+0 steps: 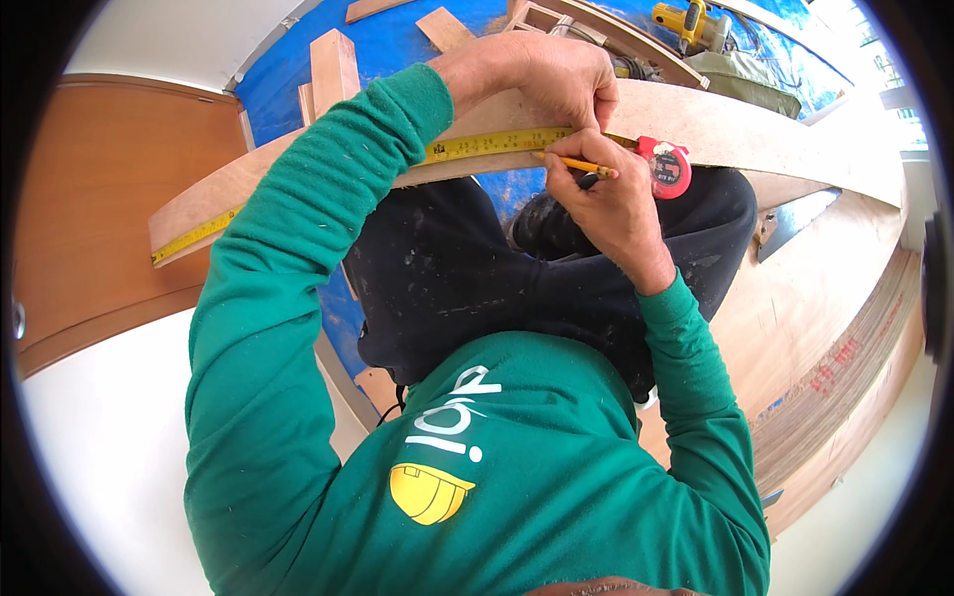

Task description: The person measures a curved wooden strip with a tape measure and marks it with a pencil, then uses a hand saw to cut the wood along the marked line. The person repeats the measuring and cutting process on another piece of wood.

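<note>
Evidently, the right hand point(614, 204) grips a yellow pencil point(588, 167), its point beside the tape blade point(487, 146), while the left hand point(566, 79) curls down over the tape; whether it pinches or only presses, I cannot tell. The wooden board point(755, 129) lies across the thighs point(437, 248), the blade running along its near edge from its left end to the red tape case point(669, 169). For a true mark, the tape should probably lie flat and taut, its tip flush with the board's left end. Under the board's near edge, toward its right end, sits what looks like a saw blade point(798, 224), best avoided. A yellow power tool point(694, 27) lies beyond the board's far edge, a door point(119, 189) past its left end; its face right of the case seems freest for sliding a hand.
</note>
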Demonstrator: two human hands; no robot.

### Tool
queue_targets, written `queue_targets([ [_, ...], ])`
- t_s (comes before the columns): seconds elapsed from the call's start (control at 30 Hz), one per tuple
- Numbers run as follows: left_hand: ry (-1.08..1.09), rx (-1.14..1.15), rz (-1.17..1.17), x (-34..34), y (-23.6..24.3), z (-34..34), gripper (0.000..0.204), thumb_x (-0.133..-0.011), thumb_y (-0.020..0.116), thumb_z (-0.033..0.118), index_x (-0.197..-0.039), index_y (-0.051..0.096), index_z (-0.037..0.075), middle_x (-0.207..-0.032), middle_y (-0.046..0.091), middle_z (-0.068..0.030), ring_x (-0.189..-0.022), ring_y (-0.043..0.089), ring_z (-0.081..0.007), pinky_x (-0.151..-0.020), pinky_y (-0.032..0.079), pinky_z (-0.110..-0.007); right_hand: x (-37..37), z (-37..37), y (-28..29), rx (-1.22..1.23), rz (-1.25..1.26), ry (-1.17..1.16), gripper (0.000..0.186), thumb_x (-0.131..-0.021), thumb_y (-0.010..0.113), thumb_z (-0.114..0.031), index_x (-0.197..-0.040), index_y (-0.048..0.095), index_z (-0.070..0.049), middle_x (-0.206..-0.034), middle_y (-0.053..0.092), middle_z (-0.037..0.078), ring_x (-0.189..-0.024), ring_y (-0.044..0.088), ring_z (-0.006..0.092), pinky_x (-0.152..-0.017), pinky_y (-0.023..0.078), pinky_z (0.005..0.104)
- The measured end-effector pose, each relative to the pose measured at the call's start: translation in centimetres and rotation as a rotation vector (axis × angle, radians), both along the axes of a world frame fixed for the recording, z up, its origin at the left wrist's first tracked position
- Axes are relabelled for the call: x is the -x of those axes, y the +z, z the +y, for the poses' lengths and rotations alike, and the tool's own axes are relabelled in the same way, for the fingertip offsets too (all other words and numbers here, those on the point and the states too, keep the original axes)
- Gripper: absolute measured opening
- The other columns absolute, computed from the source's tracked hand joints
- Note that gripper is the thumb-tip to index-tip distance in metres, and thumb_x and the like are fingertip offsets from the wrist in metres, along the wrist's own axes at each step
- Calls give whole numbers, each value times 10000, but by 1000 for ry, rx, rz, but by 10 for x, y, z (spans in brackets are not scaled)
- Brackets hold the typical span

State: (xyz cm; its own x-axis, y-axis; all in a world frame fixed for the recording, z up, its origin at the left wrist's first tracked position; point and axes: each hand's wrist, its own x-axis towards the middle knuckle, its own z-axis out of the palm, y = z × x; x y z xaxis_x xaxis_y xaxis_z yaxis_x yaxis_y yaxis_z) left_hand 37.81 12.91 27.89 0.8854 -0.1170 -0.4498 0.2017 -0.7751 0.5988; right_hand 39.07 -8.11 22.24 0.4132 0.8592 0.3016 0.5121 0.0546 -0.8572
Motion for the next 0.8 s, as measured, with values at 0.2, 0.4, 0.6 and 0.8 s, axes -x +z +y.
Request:
queue_targets([
  [0.2,-24,-14,-5,-2,-1,3,278,-837,1009,252,-979,888,45,-866,838,-69,-738,739,-153,-688,587,-340,0,1,0,-16,-7,20,117,-976,828,-67,-1046,748,-20,-979,814,171,-908,843,337,-824,668,413],
  [0.4,-25,7,-12,-1,-1,4,250,-856,993,229,-972,884,36,-860,832,-79,-743,736,-151,-685,576,-328,0,1,0,-14,-31,20,128,-991,820,-90,-1060,740,-18,-1013,812,179,-916,841,351,-833,670,415],
  [0.6,-21,2,0,-1,0,2,269,-845,1015,249,-972,891,46,-857,836,-72,-726,735,-144,-668,569,-300,-1,1,-2,-2,-24,39,139,-1004,816,-108,-1079,735,-23,-1020,815,191,-933,843,363,-844,672,428],
  [0.8,-10,-3,6,-1,0,1,299,-838,1030,265,-978,893,39,-851,836,-72,-722,732,-136,-667,572,-293,0,0,-2,5,-21,30,129,-1002,817,-106,-1053,732,-24,-1023,817,178,-932,845,359,-847,675,435],
])
